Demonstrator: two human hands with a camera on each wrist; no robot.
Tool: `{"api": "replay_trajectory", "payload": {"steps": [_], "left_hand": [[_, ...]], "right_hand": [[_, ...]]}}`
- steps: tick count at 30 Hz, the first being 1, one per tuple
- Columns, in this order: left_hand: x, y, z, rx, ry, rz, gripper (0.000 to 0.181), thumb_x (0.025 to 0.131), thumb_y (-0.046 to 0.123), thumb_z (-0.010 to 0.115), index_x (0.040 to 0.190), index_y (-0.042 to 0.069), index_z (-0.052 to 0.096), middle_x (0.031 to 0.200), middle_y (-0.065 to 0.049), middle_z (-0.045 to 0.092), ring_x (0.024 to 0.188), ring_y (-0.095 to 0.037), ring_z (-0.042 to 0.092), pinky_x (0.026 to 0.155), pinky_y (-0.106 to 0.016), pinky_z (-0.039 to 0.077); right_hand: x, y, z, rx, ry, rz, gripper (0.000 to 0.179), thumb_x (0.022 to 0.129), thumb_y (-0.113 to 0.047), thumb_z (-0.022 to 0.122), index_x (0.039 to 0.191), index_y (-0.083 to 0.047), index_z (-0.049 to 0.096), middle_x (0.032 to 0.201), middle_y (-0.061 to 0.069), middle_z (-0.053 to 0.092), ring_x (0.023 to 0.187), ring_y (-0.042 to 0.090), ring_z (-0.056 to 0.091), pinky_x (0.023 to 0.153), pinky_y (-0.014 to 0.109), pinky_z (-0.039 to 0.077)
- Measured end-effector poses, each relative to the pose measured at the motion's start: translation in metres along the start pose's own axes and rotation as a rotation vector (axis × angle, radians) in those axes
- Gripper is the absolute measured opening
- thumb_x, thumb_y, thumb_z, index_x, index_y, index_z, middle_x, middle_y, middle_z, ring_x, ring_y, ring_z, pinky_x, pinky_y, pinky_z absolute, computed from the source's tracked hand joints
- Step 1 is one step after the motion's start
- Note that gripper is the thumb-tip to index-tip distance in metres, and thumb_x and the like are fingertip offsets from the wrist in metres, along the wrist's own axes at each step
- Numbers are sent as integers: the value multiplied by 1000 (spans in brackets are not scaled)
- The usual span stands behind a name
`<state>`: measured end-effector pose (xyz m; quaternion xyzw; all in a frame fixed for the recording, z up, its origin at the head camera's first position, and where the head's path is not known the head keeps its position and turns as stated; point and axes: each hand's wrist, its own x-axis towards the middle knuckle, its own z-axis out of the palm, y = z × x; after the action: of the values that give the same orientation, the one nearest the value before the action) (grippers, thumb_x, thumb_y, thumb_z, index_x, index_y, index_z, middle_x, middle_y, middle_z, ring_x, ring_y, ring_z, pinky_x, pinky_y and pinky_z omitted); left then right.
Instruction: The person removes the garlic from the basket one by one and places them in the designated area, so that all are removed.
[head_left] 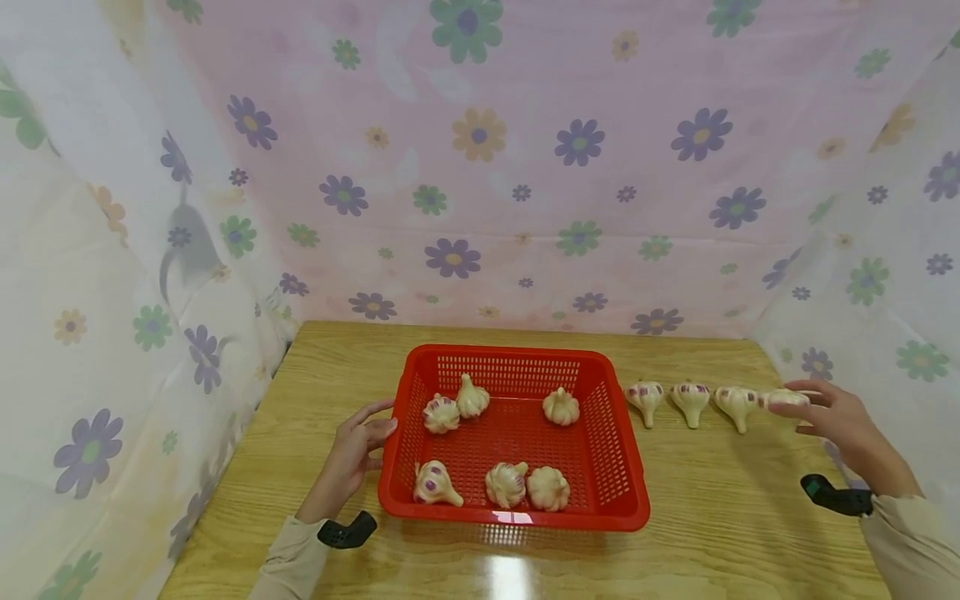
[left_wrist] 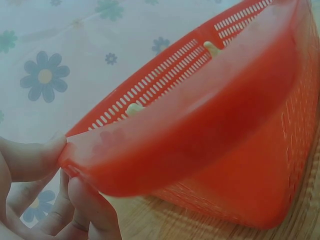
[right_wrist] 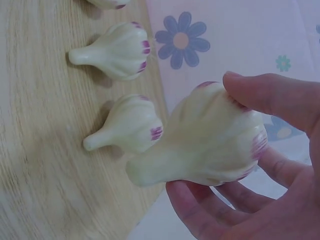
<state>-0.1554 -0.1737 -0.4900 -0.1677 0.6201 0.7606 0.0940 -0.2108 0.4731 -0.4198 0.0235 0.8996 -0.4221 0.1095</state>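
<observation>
My left hand [head_left: 351, 450] pinches the left rim of a red plastic basket [head_left: 517, 522], thumb on top and fingers below, as the left wrist view shows. Several garlic bulbs lie inside, among them one with purple marks [head_left: 435, 483] at the front left and a pale one [head_left: 561, 407] toward the back right. On the right, my right hand [head_left: 843, 425] holds a garlic bulb [right_wrist: 205, 135] between thumb and fingers, its stem pointing left. Beside it, 3 more bulbs stand in a row on the table, the nearest garlic bulb [head_left: 736, 403] just left of the hand.
The row's other garlic bulbs, a middle one [head_left: 691, 402] and a left one [head_left: 646, 400], lie close to the basket's right wall. A wooden table [head_left: 720, 517] carries everything. Flowered cloth [head_left: 525, 167] hangs behind and at both sides.
</observation>
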Motion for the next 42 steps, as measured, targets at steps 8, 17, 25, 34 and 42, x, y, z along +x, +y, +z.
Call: {"api": "replay_trajectory", "payload": {"steps": [8, 17, 25, 34, 42], "left_hand": [[0, 0, 0, -2, -1, 3, 45, 90, 15, 62, 133, 12, 51, 107, -13, 64, 89, -26, 65, 68, -42, 55], [-1, 0, -2, -5, 8, 3, 44, 90, 14, 62, 133, 12, 52, 105, -13, 63, 89, -27, 65, 68, -43, 55], [0, 0, -2, -9, -1, -2, 44, 88, 17, 64, 131, 14, 54, 109, -13, 64, 91, -30, 64, 70, -46, 55], [1, 2, 0, -21, 5, -6, 46, 88, 16, 65, 132, 12, 53, 96, -9, 65, 84, -25, 65, 66, -43, 56], [1, 0, 0, -12, 20, -8, 45, 87, 15, 65, 130, 11, 54, 95, -8, 64, 81, -23, 64, 63, -41, 56]], "right_hand": [[7, 14, -1, 25, 53, 5, 29, 94, -34, 58, 119, -29, 44, 127, 27, 32, 79, -9, 51, 69, 31, 53], [24, 24, 3, 12, 79, 14, 53, 94, -34, 58, 128, 2, 41, 132, 36, 26, 76, -18, 43, 67, 29, 54], [34, 40, 2, 20, 83, 104, 76, 94, -34, 56, 135, 21, 22, 145, 41, -1, 111, 51, 37, 82, 56, 46], [49, 57, 3, -81, 164, 115, 75, 91, -34, 59, 128, 23, 29, 127, 49, 26, 80, 45, 58, 67, 48, 52], [54, 61, 11, -148, 216, 129, 71, 89, -34, 60, 125, 22, 35, 117, 47, 38, 70, 31, 58, 56, 34, 48]]}}
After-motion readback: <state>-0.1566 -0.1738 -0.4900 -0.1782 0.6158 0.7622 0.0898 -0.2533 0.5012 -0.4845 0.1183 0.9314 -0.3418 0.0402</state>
